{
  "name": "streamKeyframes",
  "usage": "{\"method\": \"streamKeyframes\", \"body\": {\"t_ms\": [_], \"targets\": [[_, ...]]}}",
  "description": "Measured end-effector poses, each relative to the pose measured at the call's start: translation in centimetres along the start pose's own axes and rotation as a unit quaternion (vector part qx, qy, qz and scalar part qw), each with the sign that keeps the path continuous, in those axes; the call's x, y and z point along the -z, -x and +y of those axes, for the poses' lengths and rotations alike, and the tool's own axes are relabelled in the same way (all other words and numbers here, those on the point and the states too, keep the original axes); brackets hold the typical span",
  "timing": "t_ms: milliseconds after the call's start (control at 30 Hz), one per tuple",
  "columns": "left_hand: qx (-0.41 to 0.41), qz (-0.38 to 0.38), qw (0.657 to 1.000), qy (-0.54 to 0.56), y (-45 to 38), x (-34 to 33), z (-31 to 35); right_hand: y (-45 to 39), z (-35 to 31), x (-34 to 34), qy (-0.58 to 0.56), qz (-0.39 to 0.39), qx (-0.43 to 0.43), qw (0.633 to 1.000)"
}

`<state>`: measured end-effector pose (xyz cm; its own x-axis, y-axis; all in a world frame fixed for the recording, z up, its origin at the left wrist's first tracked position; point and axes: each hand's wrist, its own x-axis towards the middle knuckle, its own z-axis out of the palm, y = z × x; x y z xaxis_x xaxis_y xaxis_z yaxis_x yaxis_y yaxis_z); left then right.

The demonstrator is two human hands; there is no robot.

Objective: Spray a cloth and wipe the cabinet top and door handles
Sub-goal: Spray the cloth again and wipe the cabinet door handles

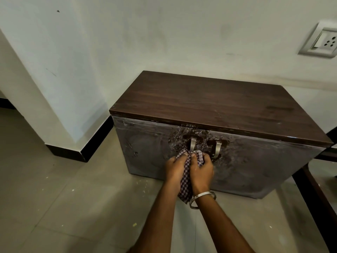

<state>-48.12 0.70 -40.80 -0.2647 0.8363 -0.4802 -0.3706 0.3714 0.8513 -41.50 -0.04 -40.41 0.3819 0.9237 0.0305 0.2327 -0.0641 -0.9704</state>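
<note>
Low in the middle of the frame, the left hand (175,166) and right hand (201,169) both squeeze the checked cloth (186,181) against the left door handle (192,144) of the brown cabinet (209,101).

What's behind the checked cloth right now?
The lower end of the left door handle sits behind the checked cloth, bunched in the left hand and right hand. That covered end can't be seen.

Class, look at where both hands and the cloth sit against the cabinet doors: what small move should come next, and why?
Probably slide the checked cloth, gripped by the left hand and right hand, up along the left door handle. The cloth is bunched at that handle's lower end, and its upper part is uncovered.
</note>
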Motion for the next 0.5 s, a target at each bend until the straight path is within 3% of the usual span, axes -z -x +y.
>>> {"method": "streamKeyframes", "body": {"t_ms": [267, 500], "targets": [[-0.029, -0.015, 0.999, 0.031, 0.0, 0.2, 0.5, 0.3, -0.5, 0.0, -0.019, 0.025, 0.04, 0.999], [-0.049, 0.003, 0.999, -0.004, -1.0, -0.2, 0.1, 0.2, 0.1, -0.4, -0.03, 0.016, 0.052, 0.998]]}}
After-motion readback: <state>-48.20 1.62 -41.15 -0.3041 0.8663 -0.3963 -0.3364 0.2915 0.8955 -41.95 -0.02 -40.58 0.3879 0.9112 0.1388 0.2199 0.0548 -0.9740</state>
